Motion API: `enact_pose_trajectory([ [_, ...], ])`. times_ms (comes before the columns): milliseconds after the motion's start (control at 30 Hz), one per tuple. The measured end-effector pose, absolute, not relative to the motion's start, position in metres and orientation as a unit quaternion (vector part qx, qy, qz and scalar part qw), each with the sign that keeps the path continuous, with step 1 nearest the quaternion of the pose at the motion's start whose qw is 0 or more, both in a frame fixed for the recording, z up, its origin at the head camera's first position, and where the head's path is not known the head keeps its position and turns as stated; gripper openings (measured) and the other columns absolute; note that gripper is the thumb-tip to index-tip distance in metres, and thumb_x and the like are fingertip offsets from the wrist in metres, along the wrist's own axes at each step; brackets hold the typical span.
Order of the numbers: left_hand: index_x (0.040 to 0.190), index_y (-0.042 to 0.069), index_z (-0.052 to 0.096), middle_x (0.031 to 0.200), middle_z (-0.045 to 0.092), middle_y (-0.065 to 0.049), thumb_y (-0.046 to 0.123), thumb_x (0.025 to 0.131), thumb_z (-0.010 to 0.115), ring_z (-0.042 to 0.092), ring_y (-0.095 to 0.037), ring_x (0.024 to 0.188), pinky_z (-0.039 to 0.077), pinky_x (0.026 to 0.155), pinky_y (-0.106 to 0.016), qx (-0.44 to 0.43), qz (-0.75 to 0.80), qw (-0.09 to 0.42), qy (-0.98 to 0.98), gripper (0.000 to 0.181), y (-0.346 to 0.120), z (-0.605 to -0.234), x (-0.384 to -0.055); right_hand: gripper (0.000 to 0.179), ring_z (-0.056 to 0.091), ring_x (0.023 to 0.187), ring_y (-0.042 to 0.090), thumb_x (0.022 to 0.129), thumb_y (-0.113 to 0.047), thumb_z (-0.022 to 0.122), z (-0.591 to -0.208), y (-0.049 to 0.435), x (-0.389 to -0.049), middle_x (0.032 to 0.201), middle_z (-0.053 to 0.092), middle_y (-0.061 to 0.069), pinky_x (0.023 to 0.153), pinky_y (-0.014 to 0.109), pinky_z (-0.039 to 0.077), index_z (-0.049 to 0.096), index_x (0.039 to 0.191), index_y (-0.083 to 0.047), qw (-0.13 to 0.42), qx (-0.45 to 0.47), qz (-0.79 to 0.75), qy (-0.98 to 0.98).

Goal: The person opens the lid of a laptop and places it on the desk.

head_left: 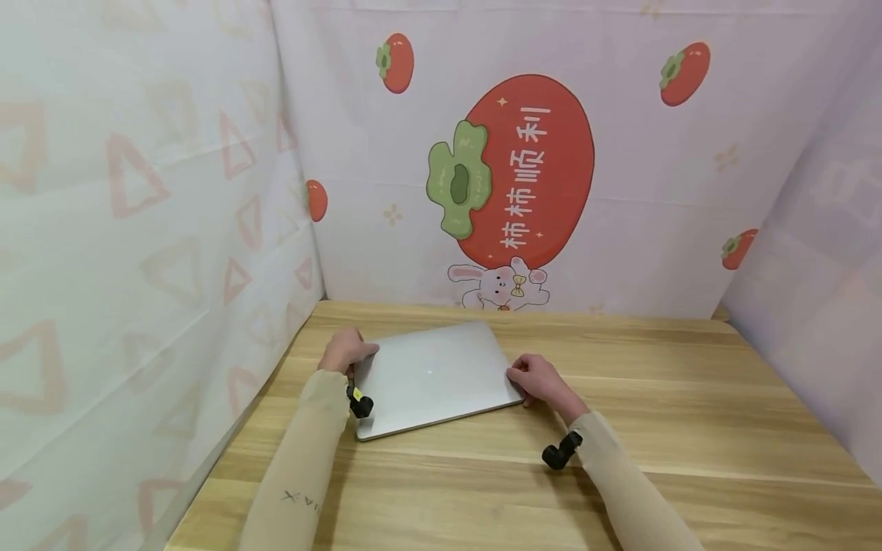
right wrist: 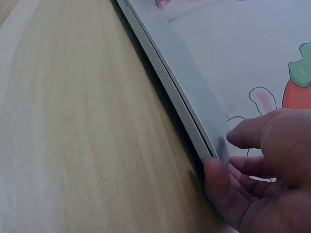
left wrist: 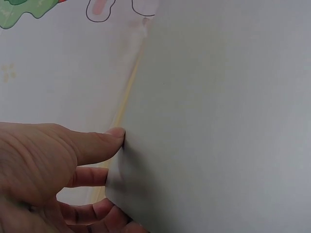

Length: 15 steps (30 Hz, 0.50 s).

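A closed silver laptop [head_left: 441, 383], a small mark in the middle of its lid, lies askew over the wooden table. My left hand [head_left: 347, 350] grips its left edge; in the left wrist view the thumb [left wrist: 115, 136] touches the edge of the lid [left wrist: 218, 116] while the other fingers reach around and beneath. At the right end, my right hand [head_left: 540, 378] holds the near corner. Seen from the right wrist, fingers of that hand [right wrist: 272, 160] curl around the corner, and a dark gap shows under the laptop's front edge [right wrist: 170, 82]. The undersides of the fingers are partly hidden.
The wooden table [head_left: 654, 428] extends to the right and toward me. A patterned cloth wall [head_left: 372, 252] stands behind it, with another cloth [head_left: 165, 306] along the left. Black wrist cameras [head_left: 561, 451] sit on both sleeves.
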<state>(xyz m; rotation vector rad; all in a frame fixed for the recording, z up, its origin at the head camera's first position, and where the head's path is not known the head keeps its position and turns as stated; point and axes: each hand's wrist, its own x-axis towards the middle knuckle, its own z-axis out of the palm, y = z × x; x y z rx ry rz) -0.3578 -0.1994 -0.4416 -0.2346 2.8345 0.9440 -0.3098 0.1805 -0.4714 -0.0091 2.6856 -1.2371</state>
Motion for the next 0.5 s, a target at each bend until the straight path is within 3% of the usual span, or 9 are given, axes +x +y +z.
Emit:
enact_pose_trajectory([
  [500, 0.059, 0.012, 0.040, 0.055, 0.038, -0.001, 0.026, 0.089, 0.065, 0.048, -0.018, 0.043, 0.041, 0.037, -0.027, -0.062, 0.293, 0.071, 0.951, 0.042, -0.179, -0.442, -0.355, 0.025, 0.052, 0.043, 0.015, 0.094, -0.021, 0.058, -0.474, 0.190, -0.304, 0.086, 0.059, 0.011, 0.041, 0.028, 0.050, 0.061, 0.106, 0.000, 0.074, 0.001, -0.383, 0.921],
])
